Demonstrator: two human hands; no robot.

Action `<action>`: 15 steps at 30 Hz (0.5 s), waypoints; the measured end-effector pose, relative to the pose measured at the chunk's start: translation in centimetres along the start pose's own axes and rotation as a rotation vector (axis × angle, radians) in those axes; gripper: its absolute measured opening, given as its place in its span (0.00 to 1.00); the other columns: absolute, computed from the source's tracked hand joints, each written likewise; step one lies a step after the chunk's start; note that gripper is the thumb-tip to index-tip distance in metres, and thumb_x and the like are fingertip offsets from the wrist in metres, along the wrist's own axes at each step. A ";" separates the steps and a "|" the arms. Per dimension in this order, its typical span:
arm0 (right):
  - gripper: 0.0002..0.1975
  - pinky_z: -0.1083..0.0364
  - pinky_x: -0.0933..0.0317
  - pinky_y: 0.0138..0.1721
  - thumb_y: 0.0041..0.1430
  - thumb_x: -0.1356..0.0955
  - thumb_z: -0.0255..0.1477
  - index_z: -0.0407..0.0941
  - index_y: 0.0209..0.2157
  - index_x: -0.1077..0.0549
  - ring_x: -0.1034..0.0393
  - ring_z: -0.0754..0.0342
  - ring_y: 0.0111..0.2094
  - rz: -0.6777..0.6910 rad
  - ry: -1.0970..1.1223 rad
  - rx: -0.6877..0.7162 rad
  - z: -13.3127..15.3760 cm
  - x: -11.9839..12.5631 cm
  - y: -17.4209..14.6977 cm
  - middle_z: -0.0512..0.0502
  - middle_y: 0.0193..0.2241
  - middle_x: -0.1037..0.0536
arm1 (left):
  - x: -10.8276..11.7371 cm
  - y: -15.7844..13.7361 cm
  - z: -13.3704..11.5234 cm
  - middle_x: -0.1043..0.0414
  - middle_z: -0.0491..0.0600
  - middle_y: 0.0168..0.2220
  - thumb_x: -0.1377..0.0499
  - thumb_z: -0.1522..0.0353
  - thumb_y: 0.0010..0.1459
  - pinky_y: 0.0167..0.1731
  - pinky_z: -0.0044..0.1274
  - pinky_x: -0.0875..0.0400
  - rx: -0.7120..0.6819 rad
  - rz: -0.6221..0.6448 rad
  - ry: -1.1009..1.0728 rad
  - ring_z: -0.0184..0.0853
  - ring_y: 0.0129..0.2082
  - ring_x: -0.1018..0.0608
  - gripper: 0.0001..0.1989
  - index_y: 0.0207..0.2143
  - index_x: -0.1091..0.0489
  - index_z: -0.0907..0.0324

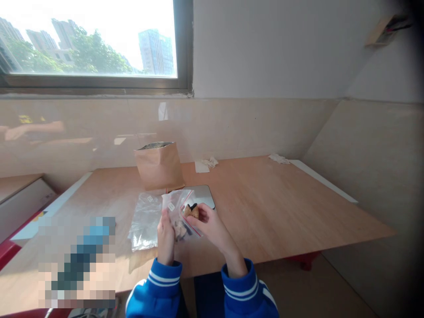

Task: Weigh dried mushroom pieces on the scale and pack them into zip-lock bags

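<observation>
My left hand (166,236) grips the edge of a clear zip bag (176,202) with a red seal line. Several pale and dark pieces (181,229) show through the plastic in its lower part. Held in the fingers of my right hand (208,219) is a rough brown piece with a dark top (191,211), at the bag's right side near the seal. Its exact kind cannot be told. To the left of my left hand lie clear plastic bags (145,221), flat on the wooden table (265,207).
An open brown paper bag (159,168) stands behind the plastic bags. Beside it lies a flat silver device (202,194), partly covered by the zip bag. Crumpled white paper (204,165) and another white scrap (278,158) lie by the wall. A pixelated area covers the table's left.
</observation>
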State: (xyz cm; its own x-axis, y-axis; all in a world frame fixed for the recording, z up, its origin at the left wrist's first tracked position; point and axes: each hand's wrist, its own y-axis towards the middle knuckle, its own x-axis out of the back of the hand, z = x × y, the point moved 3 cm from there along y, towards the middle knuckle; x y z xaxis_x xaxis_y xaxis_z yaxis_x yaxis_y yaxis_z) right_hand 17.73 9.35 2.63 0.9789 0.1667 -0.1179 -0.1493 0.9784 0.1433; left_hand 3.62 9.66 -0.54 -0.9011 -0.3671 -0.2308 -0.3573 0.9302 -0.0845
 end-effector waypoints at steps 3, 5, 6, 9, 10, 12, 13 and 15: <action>0.16 0.52 0.34 0.45 0.49 0.27 0.36 0.45 0.38 0.30 0.27 0.51 0.41 -0.109 0.077 0.010 0.3 0.1 0.2 0.46 0.38 0.23 | 0.0 0.1 0.1 0.21 0.56 0.41 0.50 0.53 0.62 0.48 0.30 0.28 0.114 0.004 -0.112 0.41 0.44 0.20 0.25 0.44 0.25 0.63; 0.17 0.52 0.34 0.46 0.49 0.27 0.37 0.45 0.39 0.29 0.27 0.50 0.42 -0.153 0.119 0.020 0.5 0.2 0.3 0.45 0.39 0.22 | -0.1 0.0 -0.1 0.21 0.57 0.41 0.50 0.54 0.62 0.44 0.29 0.25 0.161 0.013 -0.165 0.40 0.41 0.20 0.25 0.46 0.26 0.64; 0.17 0.52 0.34 0.47 0.50 0.27 0.37 0.44 0.39 0.29 0.27 0.50 0.42 -0.168 0.132 0.027 0.7 0.2 0.3 0.45 0.39 0.22 | -0.1 0.0 -0.2 0.21 0.58 0.41 0.50 0.54 0.63 0.42 0.29 0.24 0.173 0.012 -0.185 0.39 0.40 0.19 0.25 0.47 0.26 0.65; 0.17 0.51 0.34 0.46 0.50 0.27 0.39 0.44 0.38 0.27 0.27 0.49 0.42 -0.216 0.146 0.055 1.0 0.1 0.4 0.44 0.38 0.21 | 0.0 0.1 -0.1 0.22 0.57 0.43 0.50 0.55 0.63 0.38 0.28 0.23 0.190 0.049 -0.270 0.39 0.39 0.19 0.26 0.52 0.30 0.63; 0.17 0.51 0.34 0.46 0.51 0.28 0.39 0.44 0.38 0.27 0.27 0.48 0.42 -0.228 0.145 0.065 1.1 0.0 0.4 0.44 0.38 0.21 | 0.0 0.3 0.0 0.22 0.57 0.44 0.50 0.55 0.63 0.37 0.28 0.22 0.190 0.063 -0.307 0.38 0.39 0.19 0.25 0.54 0.31 0.62; 0.17 0.50 0.34 0.47 0.51 0.28 0.40 0.43 0.38 0.26 0.27 0.48 0.43 -0.246 0.150 0.091 1.2 -0.3 0.5 0.44 0.38 0.21 | 0.2 0.6 0.3 0.23 0.56 0.45 0.47 0.58 0.62 0.38 0.28 0.22 0.173 0.084 -0.387 0.37 0.39 0.19 0.23 0.55 0.33 0.60; 0.17 0.50 0.34 0.48 0.51 0.28 0.40 0.43 0.38 0.26 0.27 0.47 0.44 -0.254 0.157 0.107 1.3 -0.4 0.5 0.43 0.39 0.21 | 0.3 0.7 0.5 0.23 0.55 0.46 0.45 0.61 0.61 0.39 0.27 0.22 0.160 0.092 -0.426 0.37 0.39 0.20 0.21 0.55 0.33 0.60; 0.17 0.49 0.35 0.50 0.51 0.28 0.39 0.43 0.40 0.26 0.27 0.47 0.45 -0.264 0.175 0.137 1.3 -0.7 0.6 0.43 0.40 0.21 | 0.3 0.9 0.6 0.24 0.55 0.46 0.41 0.65 0.59 0.42 0.25 0.23 0.133 0.119 -0.486 0.36 0.41 0.20 0.19 0.52 0.32 0.60</action>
State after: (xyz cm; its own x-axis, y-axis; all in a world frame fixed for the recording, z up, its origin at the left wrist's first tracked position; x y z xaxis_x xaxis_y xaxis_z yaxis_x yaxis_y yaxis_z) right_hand 17.10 9.61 4.05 0.9410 -0.0596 -0.3332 0.1373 0.9670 0.2146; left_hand 3.18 10.41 -1.30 -0.7042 -0.2429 -0.6672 -0.1967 0.9696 -0.1454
